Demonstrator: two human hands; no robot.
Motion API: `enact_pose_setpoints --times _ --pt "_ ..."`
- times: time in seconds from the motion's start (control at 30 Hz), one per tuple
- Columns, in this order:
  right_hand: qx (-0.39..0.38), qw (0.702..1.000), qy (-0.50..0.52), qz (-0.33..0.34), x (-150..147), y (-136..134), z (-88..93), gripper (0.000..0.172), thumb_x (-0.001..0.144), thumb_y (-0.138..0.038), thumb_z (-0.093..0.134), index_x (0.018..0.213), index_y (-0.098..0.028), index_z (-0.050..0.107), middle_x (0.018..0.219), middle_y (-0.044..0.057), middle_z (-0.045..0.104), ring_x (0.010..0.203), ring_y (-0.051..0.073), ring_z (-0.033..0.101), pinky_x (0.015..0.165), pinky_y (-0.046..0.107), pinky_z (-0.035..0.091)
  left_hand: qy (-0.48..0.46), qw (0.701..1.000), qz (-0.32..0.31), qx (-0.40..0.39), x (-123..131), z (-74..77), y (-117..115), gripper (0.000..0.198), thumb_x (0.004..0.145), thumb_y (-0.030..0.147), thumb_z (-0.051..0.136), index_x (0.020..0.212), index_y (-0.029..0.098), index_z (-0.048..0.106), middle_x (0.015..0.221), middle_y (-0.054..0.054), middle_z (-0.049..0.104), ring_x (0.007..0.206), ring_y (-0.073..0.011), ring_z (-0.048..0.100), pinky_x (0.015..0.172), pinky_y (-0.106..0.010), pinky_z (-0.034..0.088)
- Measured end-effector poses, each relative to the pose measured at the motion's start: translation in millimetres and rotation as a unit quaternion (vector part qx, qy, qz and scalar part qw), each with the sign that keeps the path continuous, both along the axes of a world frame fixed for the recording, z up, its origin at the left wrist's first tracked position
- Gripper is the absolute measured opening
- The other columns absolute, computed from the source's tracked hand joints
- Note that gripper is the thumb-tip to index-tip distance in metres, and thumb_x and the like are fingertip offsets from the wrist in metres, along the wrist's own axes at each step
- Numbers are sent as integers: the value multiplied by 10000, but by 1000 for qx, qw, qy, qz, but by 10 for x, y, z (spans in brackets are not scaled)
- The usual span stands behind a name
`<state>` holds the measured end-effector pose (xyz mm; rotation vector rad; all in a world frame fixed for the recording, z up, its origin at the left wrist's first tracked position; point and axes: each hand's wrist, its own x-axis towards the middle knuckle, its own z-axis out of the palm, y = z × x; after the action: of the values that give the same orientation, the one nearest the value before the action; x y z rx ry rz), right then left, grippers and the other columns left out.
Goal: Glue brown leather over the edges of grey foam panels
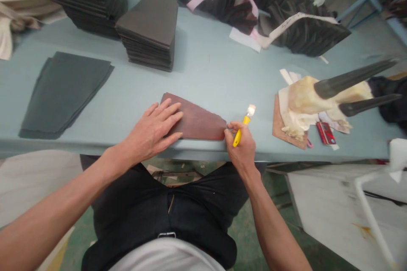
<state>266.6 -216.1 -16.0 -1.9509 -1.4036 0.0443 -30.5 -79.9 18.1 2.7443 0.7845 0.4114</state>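
Observation:
A reddish-brown tapered panel [202, 120] lies flat along the front edge of the table. My left hand [159, 127] rests on its wide left end, fingers stretched out and a little apart. At the narrow right end, my right hand [241, 142] has its thumb and fingertips closed at the panel's edge. A small brush with a yellow handle [237, 137] is tucked in that same hand, its pale bristle end pointing up and away from me. Whether the right fingertips also pinch the panel is hard to make out.
Dark tapered panels [66, 93] lie at the left. Behind stand a neat stack [151, 29] and a taller stack [89, 0]. Rows of dark pieces [305, 34] line the back. At the right are glue-crusted containers with two dark handles [352, 78] and a red box [325, 133].

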Motion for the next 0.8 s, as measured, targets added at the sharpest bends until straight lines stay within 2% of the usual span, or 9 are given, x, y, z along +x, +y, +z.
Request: enact_pose_setpoints --times 0.17,0.33,0.47,0.63,0.8 --pt "18 1000 13 -15 -16 4 -35 282 1022 -426 581 1199 -222 661 1144 122 792 998 270 740 963 469 586 23 999 -37 25 276 41 -80 640 1115 533 466 1635 161 505 1773 -169 410 1690 -399 296 1369 -616 289" --pt "42 998 28 -33 -1 -22 -73 277 1064 -421 530 1203 -218 657 1126 116 794 990 249 756 933 438 597 48 991 -108 60 769 117 -229 720 1109 555 492 1638 66 493 1763 -207 410 1679 -421 309 1364 -615 296" --pt "65 997 36 -38 -21 -35 -97 283 1075 -438 526 1194 -220 660 1139 119 791 990 238 752 933 422 605 64 985 -146 62 1060 67 -257 787 1108 593 488 1679 55 428 1767 -199 406 1675 -414 318 1362 -600 301" --pt "68 996 43 -33 -32 -34 -96 260 1066 -420 531 1186 -232 664 1123 113 788 990 247 743 940 437 603 94 984 -136 59 1119 -25 -228 837 1084 657 503 1717 124 382 1773 -188 402 1675 -422 312 1358 -620 290" --pt "72 996 54 -26 -23 -38 -79 243 1071 -392 519 1185 -237 667 1119 105 789 1014 244 742 950 430 603 115 982 -136 58 1117 20 -242 771 1078 648 521 1706 212 417 1807 -198 322 1678 -465 287 1322 -732 271"
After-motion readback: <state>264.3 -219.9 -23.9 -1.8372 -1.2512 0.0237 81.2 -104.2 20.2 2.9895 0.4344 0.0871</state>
